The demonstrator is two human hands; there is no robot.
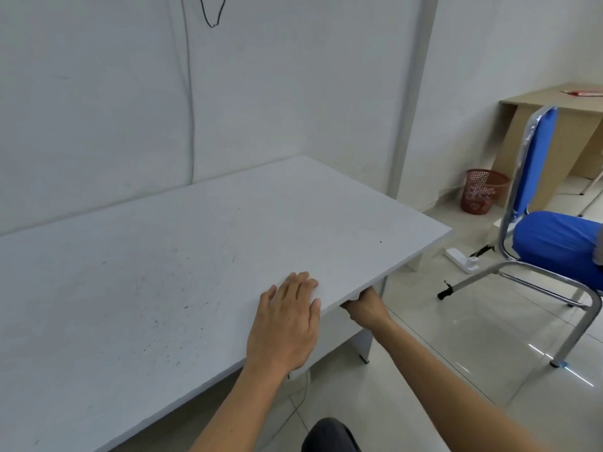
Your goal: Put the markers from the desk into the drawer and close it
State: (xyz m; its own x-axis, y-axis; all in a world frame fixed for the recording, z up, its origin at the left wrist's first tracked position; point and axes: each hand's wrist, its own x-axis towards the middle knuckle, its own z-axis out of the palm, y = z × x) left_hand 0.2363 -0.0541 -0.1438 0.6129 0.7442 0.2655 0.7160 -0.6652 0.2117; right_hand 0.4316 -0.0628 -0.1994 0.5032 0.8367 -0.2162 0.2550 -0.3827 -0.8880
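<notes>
My left hand (287, 324) lies flat, palm down, on the white desk (163, 272) near its front right edge and holds nothing. My right hand (367, 309) reaches under that edge, just right of the left hand, and the desktop hides its fingers. I cannot tell what the right hand touches there. No marker lies on the desktop, which shows only small dark specks. The drawer is hidden beneath the desktop.
A blue chair (554, 243) with a metal frame stands on the tiled floor to the right. Beyond it are a red mesh wastebasket (481, 190), a white power strip (461, 259) and a wooden desk (554, 102). A cable (191, 109) runs down the wall behind the desk.
</notes>
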